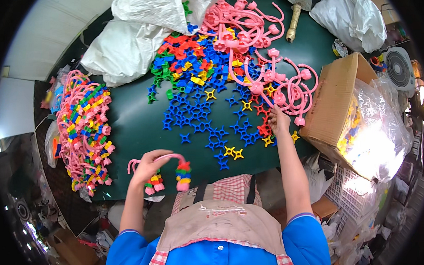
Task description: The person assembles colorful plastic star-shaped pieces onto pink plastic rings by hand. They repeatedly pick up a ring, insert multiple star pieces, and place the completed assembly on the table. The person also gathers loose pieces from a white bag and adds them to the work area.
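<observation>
Okay, so in the head view the left hand has its fingers curled round some strung pink tubes, can't tell exactly how many, with coloured pieces and pink flower ends dangling just below the grip, right by the near edge of the tabletop. That's my first worry: if that grip goes lazy, one could slide out and drop over the edge, since the weight seems to hang at the ends. The right hand has its fingers bunched close together at the near side of the loose pink tubes; can't tell if they're actually pinching one or just touching. Those tubes loop over each other just beyond the fingertips, so I'd guess a tug on one could drag its neighbours along. Also, red star pieces lie just left of those fingers, and a sloppy pull might scatter them. Cardboard box off to their right too, so a wide swing could clip it.
</observation>
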The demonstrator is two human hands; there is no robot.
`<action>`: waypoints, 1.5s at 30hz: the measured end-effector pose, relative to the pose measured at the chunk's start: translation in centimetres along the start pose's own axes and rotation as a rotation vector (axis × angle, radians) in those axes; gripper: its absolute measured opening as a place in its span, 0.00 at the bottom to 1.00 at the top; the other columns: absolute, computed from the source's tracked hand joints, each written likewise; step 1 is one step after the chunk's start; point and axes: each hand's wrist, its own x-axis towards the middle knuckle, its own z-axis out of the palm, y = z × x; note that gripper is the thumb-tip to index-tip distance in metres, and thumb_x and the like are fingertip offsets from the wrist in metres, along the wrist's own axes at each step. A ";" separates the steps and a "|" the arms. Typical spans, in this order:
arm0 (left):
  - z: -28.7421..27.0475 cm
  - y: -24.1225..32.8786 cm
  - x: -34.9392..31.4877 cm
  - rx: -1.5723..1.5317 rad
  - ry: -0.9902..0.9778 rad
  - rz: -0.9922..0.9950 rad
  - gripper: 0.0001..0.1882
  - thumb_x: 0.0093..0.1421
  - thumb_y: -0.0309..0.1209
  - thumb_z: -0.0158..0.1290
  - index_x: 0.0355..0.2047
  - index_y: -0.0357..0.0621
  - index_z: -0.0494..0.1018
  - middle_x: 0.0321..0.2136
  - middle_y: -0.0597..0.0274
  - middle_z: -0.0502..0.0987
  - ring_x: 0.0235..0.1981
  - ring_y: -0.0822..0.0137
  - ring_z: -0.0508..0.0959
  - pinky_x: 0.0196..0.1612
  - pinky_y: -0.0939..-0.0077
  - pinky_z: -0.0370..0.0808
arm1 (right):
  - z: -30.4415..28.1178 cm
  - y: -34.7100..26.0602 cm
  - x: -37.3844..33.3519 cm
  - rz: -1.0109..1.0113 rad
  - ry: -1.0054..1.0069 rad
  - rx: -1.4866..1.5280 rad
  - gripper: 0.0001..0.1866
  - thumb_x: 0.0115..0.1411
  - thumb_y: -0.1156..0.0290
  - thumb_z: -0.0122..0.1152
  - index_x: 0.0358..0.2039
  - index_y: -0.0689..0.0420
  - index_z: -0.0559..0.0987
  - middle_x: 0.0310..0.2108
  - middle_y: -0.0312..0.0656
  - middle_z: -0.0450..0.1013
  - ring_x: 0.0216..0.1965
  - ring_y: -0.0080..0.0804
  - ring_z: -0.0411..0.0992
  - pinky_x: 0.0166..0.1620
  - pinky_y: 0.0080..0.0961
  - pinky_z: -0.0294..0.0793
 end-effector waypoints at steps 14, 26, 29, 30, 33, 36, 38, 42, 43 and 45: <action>16.0 -1.9 11.1 0.850 0.392 0.841 0.15 0.52 0.28 0.61 0.42 0.49 0.80 0.41 0.62 0.80 0.46 0.58 0.75 0.48 0.62 0.70 | 1.9 -8.2 -2.6 -0.709 -0.022 0.388 0.04 0.59 0.78 0.60 0.33 0.57 0.74 0.32 0.42 0.78 0.33 0.33 0.79 0.39 0.31 0.82; 20.2 -5.3 11.6 1.291 -0.153 1.110 0.04 0.55 0.30 0.53 0.27 0.49 0.77 0.33 0.61 0.73 0.36 0.62 0.76 0.40 0.66 0.70 | -11.5 -3.2 -17.3 -0.611 -0.174 0.315 0.08 0.70 0.70 0.53 0.45 0.59 0.75 0.28 0.34 0.71 0.20 0.15 0.60 0.22 0.13 0.58; 19.5 -5.0 13.7 1.320 -0.170 1.063 0.03 0.52 0.31 0.55 0.27 0.49 0.78 0.32 0.60 0.73 0.34 0.61 0.77 0.39 0.65 0.71 | -14.8 5.4 -18.1 -0.230 -0.105 0.496 0.05 0.70 0.67 0.54 0.40 0.54 0.74 0.26 0.31 0.68 0.16 0.13 0.56 0.17 0.13 0.52; 19.3 -4.4 14.8 1.245 -0.195 0.988 0.04 0.53 0.32 0.58 0.29 0.49 0.77 0.31 0.58 0.73 0.30 0.57 0.79 0.33 0.61 0.74 | -15.9 8.4 -17.9 -0.109 -0.078 0.545 0.05 0.70 0.66 0.54 0.38 0.53 0.74 0.24 0.31 0.67 0.15 0.13 0.56 0.16 0.13 0.51; 21.6 1.5 14.5 1.022 -0.155 0.843 0.06 0.57 0.33 0.59 0.34 0.51 0.76 0.32 0.57 0.73 0.25 0.51 0.79 0.27 0.54 0.75 | -17.0 15.1 -17.2 -0.057 0.116 0.566 0.07 0.70 0.65 0.54 0.35 0.53 0.73 0.22 0.29 0.64 0.14 0.13 0.55 0.15 0.13 0.50; 26.8 4.7 15.9 0.833 -0.168 0.916 0.05 0.59 0.31 0.56 0.36 0.49 0.76 0.35 0.57 0.74 0.30 0.51 0.80 0.30 0.55 0.77 | -15.3 16.4 -15.0 -0.095 0.220 0.651 0.09 0.70 0.65 0.54 0.44 0.56 0.75 0.21 0.29 0.63 0.15 0.14 0.54 0.15 0.14 0.50; 30.4 3.7 19.0 0.830 -0.156 1.054 0.05 0.57 0.30 0.55 0.35 0.47 0.76 0.35 0.57 0.74 0.34 0.52 0.81 0.32 0.56 0.78 | -13.3 15.1 -13.2 -0.128 0.217 0.720 0.11 0.71 0.64 0.54 0.46 0.57 0.75 0.21 0.29 0.63 0.15 0.14 0.54 0.16 0.14 0.50; 33.1 4.2 20.7 1.078 -0.240 1.054 0.05 0.55 0.28 0.55 0.33 0.47 0.76 0.34 0.56 0.75 0.36 0.54 0.81 0.33 0.58 0.79 | -13.4 14.4 -12.1 -0.096 0.128 0.838 0.10 0.71 0.63 0.52 0.44 0.54 0.75 0.21 0.28 0.61 0.15 0.15 0.53 0.16 0.15 0.49; 32.6 4.3 21.0 1.117 -0.258 1.039 0.05 0.54 0.28 0.55 0.33 0.47 0.76 0.34 0.56 0.75 0.36 0.54 0.81 0.33 0.59 0.79 | -13.9 14.9 -12.2 -0.074 0.143 0.836 0.10 0.71 0.62 0.51 0.44 0.54 0.75 0.21 0.28 0.61 0.15 0.15 0.53 0.16 0.15 0.49; 31.0 4.8 21.5 1.150 -0.283 0.975 0.05 0.53 0.28 0.55 0.32 0.49 0.76 0.33 0.57 0.75 0.34 0.54 0.81 0.33 0.58 0.79 | -14.9 15.5 -12.1 -0.031 0.162 0.832 0.11 0.72 0.61 0.51 0.44 0.53 0.75 0.21 0.27 0.61 0.15 0.15 0.53 0.16 0.15 0.49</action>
